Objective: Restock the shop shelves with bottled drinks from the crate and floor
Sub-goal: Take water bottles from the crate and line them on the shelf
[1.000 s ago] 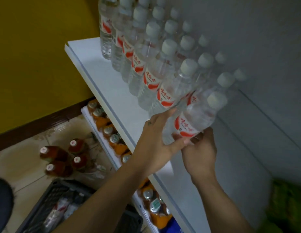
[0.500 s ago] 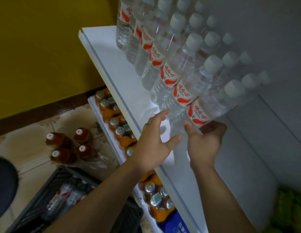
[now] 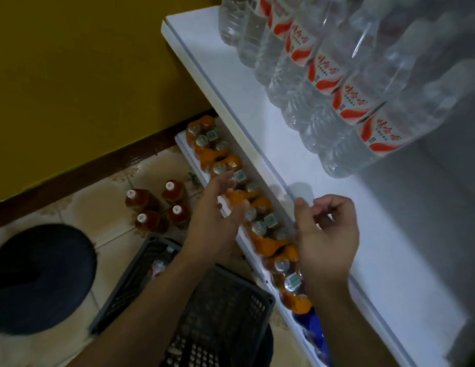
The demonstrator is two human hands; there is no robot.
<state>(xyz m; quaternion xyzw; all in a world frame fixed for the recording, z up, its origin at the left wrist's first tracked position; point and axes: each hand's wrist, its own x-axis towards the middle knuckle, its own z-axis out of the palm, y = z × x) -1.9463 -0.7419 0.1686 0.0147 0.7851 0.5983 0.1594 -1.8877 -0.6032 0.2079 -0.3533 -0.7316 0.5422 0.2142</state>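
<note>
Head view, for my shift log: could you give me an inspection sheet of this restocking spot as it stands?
Surface: white upper shelf, front part bare.
Job's things: water bottles in rows at the shelf's back; orange bottles on the lower shelf; four red-brown bottles standing on the floor; dark crate, a bottle-like shape inside.
Clutter: dark round object at left, unclear what.
Hands: left hand and right hand both empty, fingers loosely bent.
Cables: nothing seen.
Surroundings: yellow wall, tiled floor.
</note>
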